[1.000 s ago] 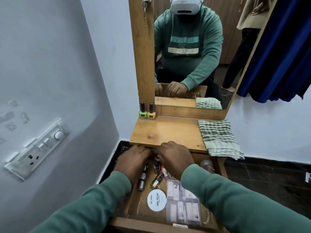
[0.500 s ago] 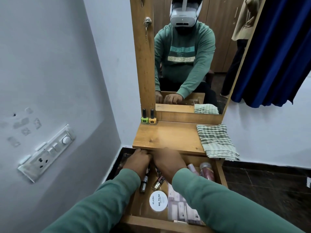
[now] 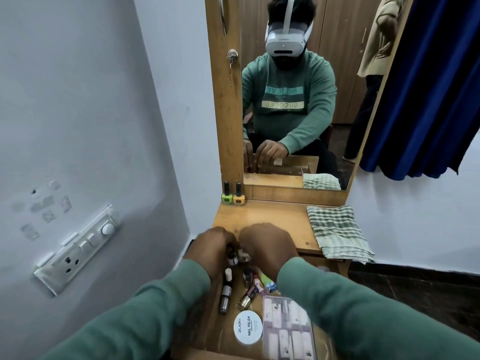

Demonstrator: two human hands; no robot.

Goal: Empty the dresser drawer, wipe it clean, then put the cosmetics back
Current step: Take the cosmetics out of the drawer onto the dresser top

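Note:
The dresser drawer [image 3: 211, 323] stands pulled open below me. In it lie a silver tube [image 3: 225, 292], small nail polish bottles [image 3: 248, 294], a green tube [image 3: 266, 280], a white round nail polish tin [image 3: 247, 329] and a clear pack of false nails [image 3: 285, 331]. My left hand [image 3: 214, 246] and my right hand [image 3: 267, 244] hover side by side over the drawer's back, at the front edge of the dresser top [image 3: 259, 216]. Curled fingers of each hand grip small bottles [image 3: 237, 255] between them. My right sleeve hides the drawer's right side.
A green bottle [image 3: 226, 197] and a yellow bottle [image 3: 238, 197] stand at the top's back left, below the mirror [image 3: 298, 113]. A checked cloth [image 3: 337, 232] drapes over the right edge. A switch panel [image 3: 78, 248] juts from the left wall; a blue curtain [image 3: 428, 87] hangs at right.
Both hands have come up from the back of the drawer with small bottles in their fingers. The view has tilted up toward the mirror.

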